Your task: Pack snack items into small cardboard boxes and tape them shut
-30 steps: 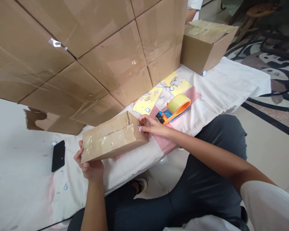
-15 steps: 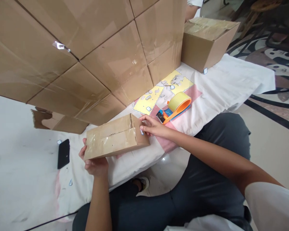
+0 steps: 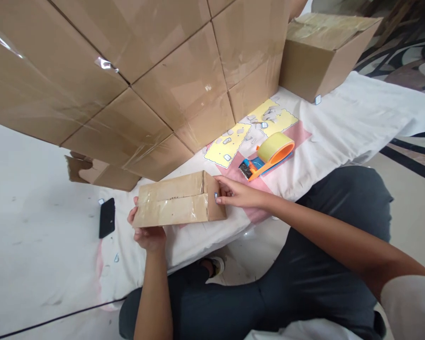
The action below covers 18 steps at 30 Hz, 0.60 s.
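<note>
A small taped cardboard box (image 3: 173,203) lies tilted above the near edge of the cloth, its long taped face toward me. My left hand (image 3: 148,231) grips its left end, fingers behind and thumb at the lower corner. At the right end, my right hand (image 3: 235,192) has its bent fingers and thumb against the short side. The right thumb tip touches a small white patch with a blue edge (image 3: 216,197) there. To the right of that hand lies an orange tape dispenser (image 3: 269,163) with a roll of yellowish tape.
Large stacked cardboard boxes (image 3: 184,80) rise behind the work. Another carton (image 3: 308,68) stands at the back right, near part of another person's arm (image 3: 297,8). An open carton (image 3: 106,174) and a black phone (image 3: 106,218) lie left. Yellow patterned patches (image 3: 228,144) mark the white cloth (image 3: 340,123).
The view has shifted, so the surroundings sit further right. The small box has turned slightly, its long edge now more level. Both hands stay on its ends.
</note>
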{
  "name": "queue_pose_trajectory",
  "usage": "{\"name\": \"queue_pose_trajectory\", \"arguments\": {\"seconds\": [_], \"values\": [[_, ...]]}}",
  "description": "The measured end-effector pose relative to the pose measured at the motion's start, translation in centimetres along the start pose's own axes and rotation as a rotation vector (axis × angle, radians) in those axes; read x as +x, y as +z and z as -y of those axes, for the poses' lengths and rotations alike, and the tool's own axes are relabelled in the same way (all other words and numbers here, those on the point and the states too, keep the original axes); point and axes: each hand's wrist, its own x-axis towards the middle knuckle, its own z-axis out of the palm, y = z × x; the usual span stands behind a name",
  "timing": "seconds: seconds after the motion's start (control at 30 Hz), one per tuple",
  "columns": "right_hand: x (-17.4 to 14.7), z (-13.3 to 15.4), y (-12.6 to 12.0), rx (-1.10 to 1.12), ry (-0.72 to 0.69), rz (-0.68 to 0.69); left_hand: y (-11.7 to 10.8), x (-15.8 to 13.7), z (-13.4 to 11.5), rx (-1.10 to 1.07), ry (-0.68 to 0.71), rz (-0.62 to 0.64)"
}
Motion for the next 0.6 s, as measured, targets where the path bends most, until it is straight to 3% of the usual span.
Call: {"name": "queue_pose_trajectory", "arguments": {"seconds": [0.17,0.6], "values": [[-0.22,-0.02,0.07,-0.041,0.032,0.033,-0.13,0.06,-0.06,-0.146,0.008,0.01],[0.22,-0.09,0.78,0.044,0.054,-0.017,0.69,-0.2,-0.84,-0.055,-0.018,-0.012]]}}
